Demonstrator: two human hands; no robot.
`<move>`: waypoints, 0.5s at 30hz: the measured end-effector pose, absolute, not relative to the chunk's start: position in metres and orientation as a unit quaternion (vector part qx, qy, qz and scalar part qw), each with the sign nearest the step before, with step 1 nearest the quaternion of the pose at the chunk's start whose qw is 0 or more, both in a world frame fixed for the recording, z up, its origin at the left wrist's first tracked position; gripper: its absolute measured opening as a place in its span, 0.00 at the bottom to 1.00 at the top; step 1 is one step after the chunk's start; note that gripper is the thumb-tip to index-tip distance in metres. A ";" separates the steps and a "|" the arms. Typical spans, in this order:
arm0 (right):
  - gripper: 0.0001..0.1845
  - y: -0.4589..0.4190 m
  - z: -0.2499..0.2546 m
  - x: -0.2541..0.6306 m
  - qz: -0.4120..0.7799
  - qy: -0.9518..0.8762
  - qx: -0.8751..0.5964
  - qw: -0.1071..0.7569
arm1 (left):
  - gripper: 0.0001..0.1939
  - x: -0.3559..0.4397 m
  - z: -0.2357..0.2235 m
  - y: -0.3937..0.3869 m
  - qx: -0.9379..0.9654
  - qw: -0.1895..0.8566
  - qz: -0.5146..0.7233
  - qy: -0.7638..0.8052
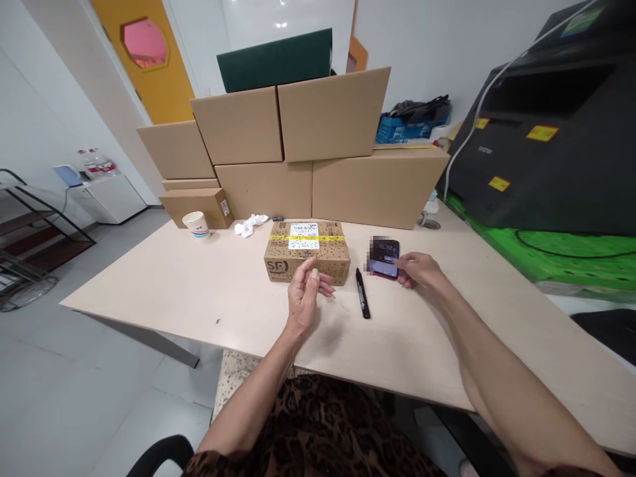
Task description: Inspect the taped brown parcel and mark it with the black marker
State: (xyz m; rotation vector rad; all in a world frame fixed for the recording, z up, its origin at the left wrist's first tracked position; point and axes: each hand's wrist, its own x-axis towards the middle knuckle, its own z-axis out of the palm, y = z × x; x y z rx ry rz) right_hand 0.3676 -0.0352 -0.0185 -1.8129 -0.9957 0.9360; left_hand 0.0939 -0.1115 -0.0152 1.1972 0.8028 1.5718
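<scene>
My right hand [420, 269] pinches the right edge of a smartphone [385, 257], its screen lit and facing up. Whether the phone rests on the table or is slightly raised, I cannot tell. In front of a cardboard parcel box [330, 265], my left hand [305, 295] hovers with loosely bent fingers and nothing in it. Yellow tape runs across the top of that parcel, over a white printed label [304, 228]. Between my two hands a black marker pen [362, 295] lies on the table.
Stacked cardboard boxes [263, 189] line the back of the table [163, 291]. At the left stand a paper cup [197, 225] and crumpled tissue [251, 225]. A large black machine [556, 152] rises at the right on a green base.
</scene>
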 end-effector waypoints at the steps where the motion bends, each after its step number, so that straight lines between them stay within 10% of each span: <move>1: 0.10 -0.035 -0.018 0.369 0.362 -0.405 -0.728 0.419 | 0.30 0.094 -0.014 -0.112 0.487 0.481 0.650 0.329; 7: 0.06 -0.041 -0.008 0.363 0.271 -0.470 -0.701 0.463 | 0.19 0.071 -0.001 -0.117 0.509 0.347 0.710 0.341; 11: 0.29 -0.050 -0.009 0.326 0.298 -0.547 -0.586 0.518 | 0.22 0.034 0.006 -0.101 0.473 0.156 0.739 0.454; 15: 0.35 -0.061 -0.008 0.284 0.392 -0.605 -0.485 0.495 | 0.30 0.008 0.001 -0.076 0.429 0.277 0.673 0.535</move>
